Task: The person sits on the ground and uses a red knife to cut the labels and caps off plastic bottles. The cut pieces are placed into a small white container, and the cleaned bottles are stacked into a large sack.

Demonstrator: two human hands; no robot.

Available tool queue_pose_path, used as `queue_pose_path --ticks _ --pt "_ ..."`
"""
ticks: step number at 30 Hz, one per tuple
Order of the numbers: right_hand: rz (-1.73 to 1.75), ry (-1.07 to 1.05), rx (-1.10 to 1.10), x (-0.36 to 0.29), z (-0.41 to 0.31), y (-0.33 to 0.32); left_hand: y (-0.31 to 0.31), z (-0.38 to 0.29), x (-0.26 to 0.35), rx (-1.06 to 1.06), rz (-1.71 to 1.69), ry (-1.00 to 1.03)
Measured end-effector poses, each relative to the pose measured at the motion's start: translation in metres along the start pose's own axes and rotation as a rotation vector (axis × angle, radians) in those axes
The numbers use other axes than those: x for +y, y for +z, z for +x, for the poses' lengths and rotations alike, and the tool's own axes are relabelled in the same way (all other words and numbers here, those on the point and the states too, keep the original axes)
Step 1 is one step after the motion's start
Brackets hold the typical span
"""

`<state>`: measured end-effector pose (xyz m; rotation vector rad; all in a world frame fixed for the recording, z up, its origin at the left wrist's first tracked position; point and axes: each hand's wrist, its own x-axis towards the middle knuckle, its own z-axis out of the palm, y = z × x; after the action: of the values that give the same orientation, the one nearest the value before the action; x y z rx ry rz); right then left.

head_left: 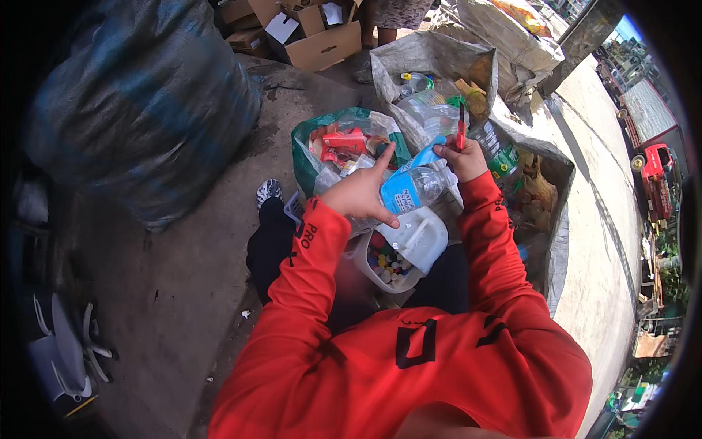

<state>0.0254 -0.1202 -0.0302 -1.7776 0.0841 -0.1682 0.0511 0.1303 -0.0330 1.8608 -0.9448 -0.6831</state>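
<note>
A clear plastic water bottle (412, 189) with a blue label lies tilted at the palm side of my left hand (356, 189). The thumb and index finger are spread wide around it; whether the hidden fingers grip it cannot be told. My right hand (467, 160) pinches the loose end of the blue label (425, 155), which is partly off the bottle. In the same fist a red utility knife (460, 131) points up with its dark blade end. Below the bottle, a cut white plastic jug (378, 281) holds several coloured bottle caps (388, 269).
A green-edged sack (300, 153) of red and clear waste stands ahead. Large woven sacks (488, 60) with plastic bottles are at right. A bulging dark sack (148, 110) and cardboard boxes (323, 49) lie farther off. A person's legs (386, 34) show behind. A plastic chair (68, 351) is at lower left.
</note>
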Motion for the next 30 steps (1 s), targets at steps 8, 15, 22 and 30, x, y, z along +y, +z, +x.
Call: queue_pose_path --ticks 8,15,22,30 --pt "-0.146 0.010 0.268 0.008 0.032 -0.010 -0.028 -0.026 -0.022 0.310 0.408 -0.297" --pt "-0.643 -0.189 0.370 0.038 0.042 0.037 -0.057 -0.049 -0.053 0.746 0.189 -0.104" --pt "-0.713 -0.078 -0.021 0.036 0.038 0.082 -0.046 -0.027 -0.044 0.805 0.122 -0.042" --pt "-0.328 0.151 0.067 -0.021 0.029 0.051 -0.016 -0.004 -0.014 0.609 0.445 0.013"
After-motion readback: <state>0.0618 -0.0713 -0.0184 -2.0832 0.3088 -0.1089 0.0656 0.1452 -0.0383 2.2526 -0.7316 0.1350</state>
